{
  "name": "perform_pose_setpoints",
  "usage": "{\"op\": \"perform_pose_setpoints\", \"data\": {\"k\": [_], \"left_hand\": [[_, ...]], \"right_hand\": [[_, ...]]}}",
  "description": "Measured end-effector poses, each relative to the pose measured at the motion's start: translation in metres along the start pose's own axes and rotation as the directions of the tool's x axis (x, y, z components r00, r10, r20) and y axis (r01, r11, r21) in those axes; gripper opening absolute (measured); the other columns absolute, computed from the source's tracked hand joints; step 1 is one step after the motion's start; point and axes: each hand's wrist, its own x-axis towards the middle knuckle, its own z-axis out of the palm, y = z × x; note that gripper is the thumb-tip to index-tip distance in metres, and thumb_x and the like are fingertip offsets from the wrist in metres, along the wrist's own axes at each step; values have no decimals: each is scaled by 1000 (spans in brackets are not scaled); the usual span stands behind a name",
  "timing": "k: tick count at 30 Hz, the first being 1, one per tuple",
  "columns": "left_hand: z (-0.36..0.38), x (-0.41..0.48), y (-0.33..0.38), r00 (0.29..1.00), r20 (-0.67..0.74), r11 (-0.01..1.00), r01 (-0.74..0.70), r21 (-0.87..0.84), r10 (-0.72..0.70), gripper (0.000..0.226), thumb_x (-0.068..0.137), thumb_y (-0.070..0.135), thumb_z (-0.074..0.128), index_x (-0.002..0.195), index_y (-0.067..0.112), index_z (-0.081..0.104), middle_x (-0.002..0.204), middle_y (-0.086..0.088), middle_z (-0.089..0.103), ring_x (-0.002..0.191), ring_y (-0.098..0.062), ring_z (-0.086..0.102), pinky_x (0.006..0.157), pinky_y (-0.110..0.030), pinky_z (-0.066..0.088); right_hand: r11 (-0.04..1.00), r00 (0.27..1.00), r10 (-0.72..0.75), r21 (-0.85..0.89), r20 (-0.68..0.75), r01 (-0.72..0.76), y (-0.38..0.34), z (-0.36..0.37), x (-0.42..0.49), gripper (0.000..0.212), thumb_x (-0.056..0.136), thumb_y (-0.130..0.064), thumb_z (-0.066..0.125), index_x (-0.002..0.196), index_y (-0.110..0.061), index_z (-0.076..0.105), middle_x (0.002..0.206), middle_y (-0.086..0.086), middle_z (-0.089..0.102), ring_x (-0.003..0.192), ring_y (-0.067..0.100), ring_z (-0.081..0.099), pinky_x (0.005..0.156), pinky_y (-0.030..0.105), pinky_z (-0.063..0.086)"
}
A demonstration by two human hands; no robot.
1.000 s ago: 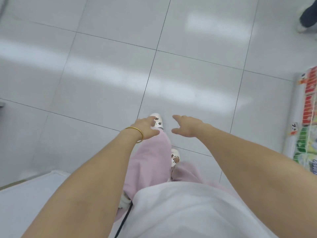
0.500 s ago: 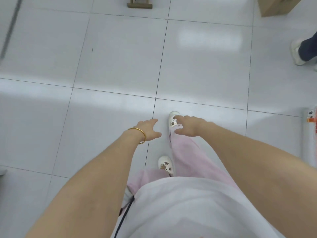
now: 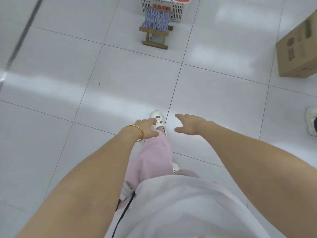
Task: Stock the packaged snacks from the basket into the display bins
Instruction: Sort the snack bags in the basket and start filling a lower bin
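Head view: left hand (image 3: pixel 147 128) and right hand (image 3: pixel 189 124) hung over the floor (image 3: pixel 120 74), grip loose, nothing held. Basket (image 3: pixel 178 11) sat far, behind a stool (image 3: pixel 155 31); box (image 3: pixel 296 48) far right.

The basket (image 3: pixel 178 11) is cut off by the top edge; only its front wall shows, and the stool (image 3: pixel 155 30) hides part of that. Its contents show as a thin red strip, too little to tell. Its red label (image 3: pixel 162 8) is too blurred to read. The box (image 3: pixel 296 48) runs off the right edge, its print blurred. 1 side shoe (image 3: pixel 311 123) is cut by that edge. The rear shoe (image 3: pixel 175 166) is mostly hidden by the trouser leg (image 3: pixel 152 160).
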Motion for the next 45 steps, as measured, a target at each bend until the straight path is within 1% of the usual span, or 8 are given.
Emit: {"op": "perform_pose_setpoints", "data": {"k": [11, 14, 19, 23, 30, 36, 40, 45], "left_hand": [[-300, 162, 42, 1000, -6, 1000, -14, 22, 14, 68, 90, 40, 53, 148, 28, 19, 146, -4, 36, 136, -24, 27, 108, -45, 30], [-373, 210, 56, 1000, -13, 999, -23, 40, 24, 68, 90, 40, 53, 148, 28, 19, 147, -4, 36, 136, -24, 28, 109, -44, 30], [-493, 283, 70, 998, -59, 1000, -8, 4, 8, 69, 89, 39, 55, 148, 26, 20, 147, -8, 36, 136, -26, 28, 110, -45, 29], [-578, 324, 76, 997, -78, 1000, -17, -13, 16, 69, 89, 38, 55, 148, 25, 21, 146, -9, 37, 136, -27, 27, 110, -41, 29], [-723, 405, 68, 997, -78, 999, -17, 37, 20, 69, 89, 37, 55, 148, 23, 22, 141, -12, 45, 132, -30, 34, 106, -36, 33], [-842, 473, 73, 997, -23, 983, -71, 169, 75, 70, 89, 38, 55, 148, 22, 20, 145, -12, 39, 132, -30, 35, 108, -40, 33], [-897, 505, 99, 991, 18, 965, -136, 223, 136, 69, 90, 38, 55, 148, 24, 21, 146, -12, 38, 132, -30, 35, 107, -40, 34], [-946, 557, 150, 987, 21, 963, -161, 217, 161, 67, 91, 37, 55, 147, 19, 23, 147, -11, 37, 131, -30, 38, 104, -39, 36]], "right_hand": [[996, 999, 26, 90, -34, -23, 3, -284, 164, 65, 96, -43, 43, 150, -24, 13, 146, 6, 35, 129, 29, 40, 99, 41, 39], [994, 998, 40, 105, -56, -34, 13, -352, 217, 63, 94, -46, 44, 147, -24, 19, 143, 5, 39, 126, 29, 43, 97, 41, 40], [998, 998, 18, 69, -57, -14, 20, -474, 298, 65, 95, -45, 45, 149, -21, 17, 143, 9, 39, 128, 30, 41, 102, 43, 38], [999, 998, -28, 41, -57, 30, 7, -566, 343, 65, 96, -43, 45, 149, -19, 17, 144, 10, 38, 128, 30, 42, 100, 38, 37], [998, 999, -17, 67, -27, 19, -13, -684, 439, 68, 95, -46, 45, 149, -18, 16, 146, 11, 38, 128, 31, 43, 103, 42, 38], [979, 994, 59, 199, -97, -39, -25, -773, 502, 67, 95, -44, 46, 149, -17, 18, 146, 9, 39, 127, 29, 45, 101, 40, 40], [955, 987, 106, 290, -122, -67, -12, -821, 524, 65, 94, -44, 48, 148, -19, 20, 143, 8, 43, 124, 28, 48, 99, 41, 42], [963, 987, 102, 259, -123, -68, 34, -886, 561, 64, 95, -43, 46, 148, -20, 18, 140, 10, 47, 117, 30, 53, 94, 42, 46]]}}
